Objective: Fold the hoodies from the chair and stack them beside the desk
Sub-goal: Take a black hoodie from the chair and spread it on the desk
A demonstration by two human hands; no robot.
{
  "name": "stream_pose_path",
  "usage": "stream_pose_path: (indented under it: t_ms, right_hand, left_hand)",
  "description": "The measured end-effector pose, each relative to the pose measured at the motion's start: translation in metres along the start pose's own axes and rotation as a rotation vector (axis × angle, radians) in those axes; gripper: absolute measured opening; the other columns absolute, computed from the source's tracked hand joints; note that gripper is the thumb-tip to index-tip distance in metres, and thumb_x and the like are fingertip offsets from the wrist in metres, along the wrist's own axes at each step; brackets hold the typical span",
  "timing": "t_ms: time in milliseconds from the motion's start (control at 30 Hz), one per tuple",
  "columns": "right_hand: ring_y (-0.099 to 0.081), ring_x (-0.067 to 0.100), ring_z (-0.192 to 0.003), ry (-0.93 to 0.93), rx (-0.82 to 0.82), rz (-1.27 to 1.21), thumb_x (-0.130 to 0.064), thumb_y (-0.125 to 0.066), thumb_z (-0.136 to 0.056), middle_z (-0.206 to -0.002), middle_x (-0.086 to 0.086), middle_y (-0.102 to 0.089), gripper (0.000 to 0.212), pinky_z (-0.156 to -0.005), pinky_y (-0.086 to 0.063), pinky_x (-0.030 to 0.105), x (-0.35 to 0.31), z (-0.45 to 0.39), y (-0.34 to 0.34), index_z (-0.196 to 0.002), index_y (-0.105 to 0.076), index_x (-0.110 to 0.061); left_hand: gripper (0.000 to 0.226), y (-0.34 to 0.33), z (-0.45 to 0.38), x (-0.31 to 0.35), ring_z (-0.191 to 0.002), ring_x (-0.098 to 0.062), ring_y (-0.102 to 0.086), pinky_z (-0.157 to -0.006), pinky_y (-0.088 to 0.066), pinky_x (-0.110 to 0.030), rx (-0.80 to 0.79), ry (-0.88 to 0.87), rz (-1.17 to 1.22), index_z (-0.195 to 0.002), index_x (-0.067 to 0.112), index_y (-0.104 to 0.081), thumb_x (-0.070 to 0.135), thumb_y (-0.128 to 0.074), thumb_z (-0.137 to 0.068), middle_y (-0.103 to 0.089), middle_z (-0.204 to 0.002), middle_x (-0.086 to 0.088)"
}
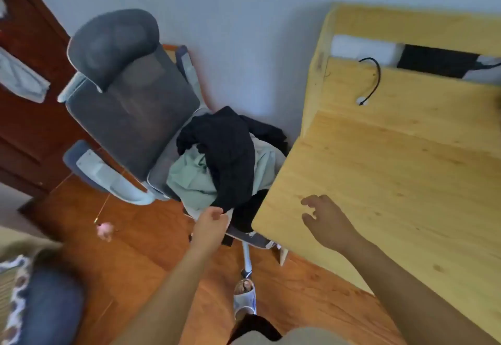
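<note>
A grey mesh office chair [130, 116] stands against the wall left of a light wooden desk [393, 182]. On its seat lies a heap of hoodies: a black hoodie [230, 154] draped over a pale green hoodie [189, 179]. My left hand [211, 225] pinches the lower edge of the black hoodie at the seat's front. My right hand [328, 222] hovers over the desk's near corner with fingers loosely spread, holding nothing.
A black cable [372, 81] lies on the desk near a back shelf. A dark wooden door [29, 116] is at the left. A pink toy on a string [104, 230] hangs over the wooden floor. A bed corner with a blue pillow [46, 306] is bottom left. My slippered foot [244, 301] stands by the chair base.
</note>
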State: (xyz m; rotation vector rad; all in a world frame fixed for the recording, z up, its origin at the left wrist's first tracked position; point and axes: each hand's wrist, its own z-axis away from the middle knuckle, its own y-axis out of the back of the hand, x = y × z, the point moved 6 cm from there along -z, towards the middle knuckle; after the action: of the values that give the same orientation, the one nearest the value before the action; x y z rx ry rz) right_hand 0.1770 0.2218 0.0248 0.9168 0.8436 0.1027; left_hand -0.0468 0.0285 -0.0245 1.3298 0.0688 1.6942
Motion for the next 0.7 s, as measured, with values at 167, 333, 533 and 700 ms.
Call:
stream_pose_path:
  t_ms: [167,333,533,700]
  right_hand:
    - [-0.058,0.022,-0.11,-0.082,-0.063,-0.084,-0.025,-0.054,-0.101,-0.132,0.005,-0.051,0.036,-0.091,-0.043,0.031,-0.068,-0.073,-0.048,-0.137,-0.053,-0.02]
    - [-0.058,0.018,-0.104,-0.216,-0.051,-0.166,-0.025,-0.055,-0.1,-0.134,0.004,-0.052,0.037,-0.085,-0.039,0.027,-0.09,-0.092,-0.056,-0.137,-0.053,-0.02]
    - [-0.064,0.001,-0.107,-0.228,-0.245,-0.76,-0.04,-0.073,-0.09,-0.127,-0.022,-0.058,0.068,-0.091,-0.055,0.025,-0.13,-0.108,-0.06,-0.147,-0.036,-0.039]
    - [-0.062,0.018,-0.119,-0.1,-0.067,-0.384,-0.014,-0.061,-0.095,-0.126,-0.006,-0.068,0.053,-0.101,-0.051,0.039,-0.142,-0.122,-0.05,-0.144,-0.051,-0.033]
  left_hand:
    - [0.077,0.001,-0.093,-0.036,-0.138,-0.035,-0.044,-0.108,-0.042,-0.048,-0.032,0.075,-0.19,-0.152,0.015,-0.039,0.042,-0.073,-0.088,-0.052,-0.147,-0.007]
    - [0.033,-0.01,-0.118,-0.026,-0.115,-0.03,-0.065,-0.09,-0.051,-0.036,-0.231,0.105,-0.032,-0.125,0.01,-0.066,0.025,-0.069,-0.095,-0.071,-0.113,-0.005]
    - [0.007,0.015,-0.048,0.062,-0.095,-0.016,-0.07,-0.087,-0.056,-0.035,-0.552,-0.283,0.182,-0.102,0.018,-0.07,0.019,-0.064,-0.098,-0.074,-0.098,0.0]
    - [0.033,0.048,-0.058,0.08,-0.114,0.0,-0.058,-0.106,-0.048,-0.036,-0.559,-0.463,-0.07,-0.128,0.03,-0.067,0.035,-0.066,-0.095,-0.062,-0.118,0.017]
